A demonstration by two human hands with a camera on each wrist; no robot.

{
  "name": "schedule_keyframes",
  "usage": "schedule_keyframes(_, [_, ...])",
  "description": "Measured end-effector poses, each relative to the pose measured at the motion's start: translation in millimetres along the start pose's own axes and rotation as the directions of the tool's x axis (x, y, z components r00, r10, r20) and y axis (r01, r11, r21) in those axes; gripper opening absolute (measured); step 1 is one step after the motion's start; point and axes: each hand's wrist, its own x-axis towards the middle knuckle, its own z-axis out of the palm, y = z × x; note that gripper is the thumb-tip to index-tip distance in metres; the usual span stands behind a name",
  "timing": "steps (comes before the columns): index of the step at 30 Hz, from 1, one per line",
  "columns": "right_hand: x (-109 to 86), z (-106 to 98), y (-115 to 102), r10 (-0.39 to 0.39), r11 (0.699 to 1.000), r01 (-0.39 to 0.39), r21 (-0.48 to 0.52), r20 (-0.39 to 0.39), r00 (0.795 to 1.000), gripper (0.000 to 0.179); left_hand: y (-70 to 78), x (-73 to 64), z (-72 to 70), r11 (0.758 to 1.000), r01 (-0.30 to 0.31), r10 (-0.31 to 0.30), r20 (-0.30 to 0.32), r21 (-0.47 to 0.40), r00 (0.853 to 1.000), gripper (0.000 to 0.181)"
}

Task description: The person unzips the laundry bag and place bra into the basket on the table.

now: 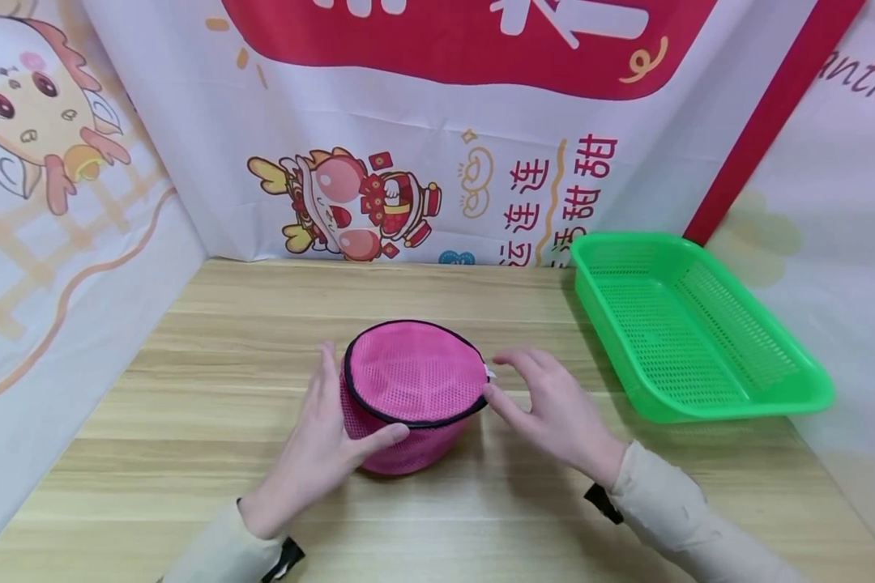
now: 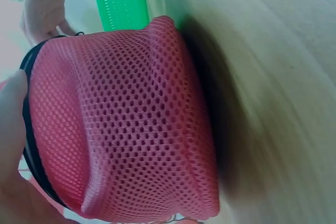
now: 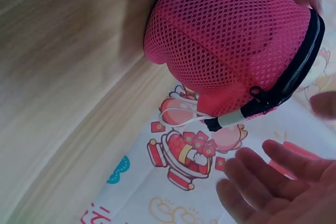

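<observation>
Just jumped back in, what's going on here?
A person's left hand rests against a round pink mesh zip bag on the wooden table, its thumb at the black zipper rim. The right hand is at the rim's right side, by the pale tag, not gripping it. A green plastic basket sits off to the right.

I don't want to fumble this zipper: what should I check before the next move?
1. Pink mesh bag standing on the table: ok.
2. Left hand against the bag, thumb on the black rim: ok.
3. Zipper pull uncovered: ok, visible in the right wrist view.
4. Right hand holding the pull: not ok, its fingers are apart from it.
5. Green basket apart from the bag: ok.
6. Bag's contents identified: cannot tell through the mesh.
</observation>
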Motion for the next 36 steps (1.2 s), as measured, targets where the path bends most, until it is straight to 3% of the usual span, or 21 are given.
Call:
schedule_keyframes(5, [6.3,3.1,-3.4,-0.117,0.993,0.113,0.043,0.109,0.987,0.067,-7.0,4.7,3.4,0.999,-0.029,0.03,0.057,-0.031,0.998,0.13])
schedule_keyframes(11, [15.0,13.4,-7.6,-0.244,0.97,0.239,0.05,0.17,0.955,0.076,-9.9,7.7,4.7,0.997,-0.076,0.077,0.046,-0.025,0.996,0.128])
schedule_keyframes(19, [21.8,20.6,-14.2,-0.299,0.954,0.291,0.069,0.229,0.926,0.081,-8.2,10.0,5.0,0.994,-0.084,0.087,0.044,-0.069,0.995,0.126])
schedule_keyframes(28, [28.1,20.8,-16.4,-0.324,0.946,0.32,0.061,0.259,0.91,0.083,-9.1,11.9,7.5,0.992,-0.101,0.104,0.038,-0.07,0.994,0.126])
schedule_keyframes(36, [36.3,20.8,-19.4,-0.43,0.896,0.444,0.015,0.281,0.858,0.077,-6.4,13.1,9.8,0.99,-0.122,0.124,0.036,-0.065,0.992,0.125])
